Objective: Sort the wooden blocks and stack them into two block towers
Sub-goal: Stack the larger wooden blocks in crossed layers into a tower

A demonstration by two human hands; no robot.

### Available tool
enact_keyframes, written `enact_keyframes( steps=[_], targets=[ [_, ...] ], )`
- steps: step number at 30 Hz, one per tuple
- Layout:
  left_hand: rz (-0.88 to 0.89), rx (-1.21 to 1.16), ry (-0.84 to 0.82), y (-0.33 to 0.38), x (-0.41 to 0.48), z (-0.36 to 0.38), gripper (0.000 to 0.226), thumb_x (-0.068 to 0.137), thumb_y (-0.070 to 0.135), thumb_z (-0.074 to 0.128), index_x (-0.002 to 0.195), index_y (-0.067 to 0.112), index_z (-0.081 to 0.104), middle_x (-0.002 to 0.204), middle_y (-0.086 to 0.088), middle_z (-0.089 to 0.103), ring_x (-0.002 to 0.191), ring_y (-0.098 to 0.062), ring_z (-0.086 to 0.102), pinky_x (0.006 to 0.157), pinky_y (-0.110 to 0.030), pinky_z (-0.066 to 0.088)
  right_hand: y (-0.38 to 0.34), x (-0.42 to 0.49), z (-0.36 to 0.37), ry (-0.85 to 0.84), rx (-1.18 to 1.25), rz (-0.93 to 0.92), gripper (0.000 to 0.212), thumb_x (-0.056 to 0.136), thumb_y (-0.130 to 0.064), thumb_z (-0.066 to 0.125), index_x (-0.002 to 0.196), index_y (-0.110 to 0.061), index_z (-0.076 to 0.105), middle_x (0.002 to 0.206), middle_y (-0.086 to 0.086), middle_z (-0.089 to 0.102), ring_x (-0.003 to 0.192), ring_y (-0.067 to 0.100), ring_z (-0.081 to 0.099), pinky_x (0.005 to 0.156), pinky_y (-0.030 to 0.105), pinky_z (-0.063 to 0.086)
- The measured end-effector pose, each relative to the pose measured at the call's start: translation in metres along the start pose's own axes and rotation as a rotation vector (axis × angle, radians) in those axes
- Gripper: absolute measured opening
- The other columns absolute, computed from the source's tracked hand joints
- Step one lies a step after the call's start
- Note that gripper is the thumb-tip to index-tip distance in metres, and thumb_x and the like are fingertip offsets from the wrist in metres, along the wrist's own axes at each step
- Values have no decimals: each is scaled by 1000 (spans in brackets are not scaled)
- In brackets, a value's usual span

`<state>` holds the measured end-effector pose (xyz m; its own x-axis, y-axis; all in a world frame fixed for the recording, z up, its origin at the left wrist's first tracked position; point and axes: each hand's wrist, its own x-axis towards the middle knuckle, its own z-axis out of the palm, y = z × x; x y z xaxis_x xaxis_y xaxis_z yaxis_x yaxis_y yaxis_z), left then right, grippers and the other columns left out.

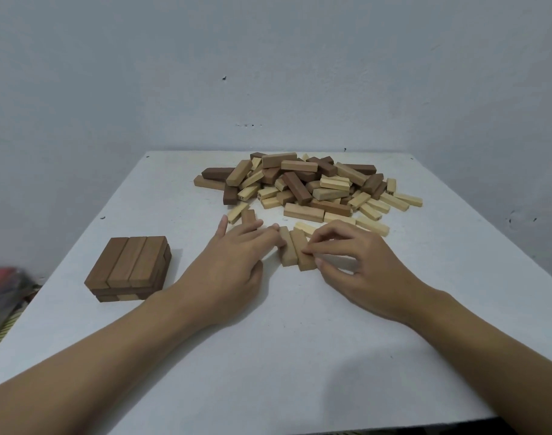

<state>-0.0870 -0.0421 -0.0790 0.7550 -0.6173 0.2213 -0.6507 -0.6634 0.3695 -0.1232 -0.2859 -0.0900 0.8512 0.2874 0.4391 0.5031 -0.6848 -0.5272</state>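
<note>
Done: dark block tower [129,266] is standing a few layers high at 9 o'clock of the hands.
Underway: two tan blocks [296,251] are lying side by side, seemingly starting a second base.
Left hand [234,262]: straight fingers are pressing the pair's left side.
Right hand [347,252]: fingertips are pinching its right block.
Remaining: mixed block pile [309,183] at 12 o'clock is waiting unsorted.

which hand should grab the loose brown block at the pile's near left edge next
Left hand: it lies right beside the brown block, while the right hand pinches the paired blocks.
</note>
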Motion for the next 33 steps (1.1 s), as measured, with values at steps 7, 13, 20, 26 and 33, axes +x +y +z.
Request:
enact_keyframes(
  steps=[7,13,20,26,33],
  targets=[
    [36,-50,76,0,1,1,31,94,16,39,117,23,59,136,9,56,137,-7,31,124,-34,1,-1,21,-5,-45,5,-9,24,84,-20,59,96,-24,80,101,-19,67,106,8,61,91,31,46],
    [64,-125,104,-4,2,1,49,89,13,37,128,23,65,141,11,56,138,-3,36,124,-22,0,16,38,-4,91,-51,-13,21,88,-9,58,92,-20,76,97,-14,66,101,8,61,87,42,50],
    [195,-50,-8,-6,2,3,64,89,18,24,141,26,62,150,6,53,143,-8,35,125,-24,-3,30,42,2,-72,-372,-55,44,97,-32,38,123,-25,73,134,-8,63,127,18,49,96,46,35],
    [156,-39,37,-10,4,-3,62,89,18,26,132,21,69,141,1,61,136,-8,45,126,-24,4,27,38,3,-149,-350,40,46,101,-44,39,137,-32,65,151,-14,52,142,11,37,104,37,20],
    [138,-50,60,-12,6,-5,57,89,18,30,126,20,73,133,3,65,130,-9,53,126,-25,13,35,35,0,-23,-226,33,50,77,13,57,108,-19,77,128,-9,70,129,15,58,105,54,45]
  ],
)
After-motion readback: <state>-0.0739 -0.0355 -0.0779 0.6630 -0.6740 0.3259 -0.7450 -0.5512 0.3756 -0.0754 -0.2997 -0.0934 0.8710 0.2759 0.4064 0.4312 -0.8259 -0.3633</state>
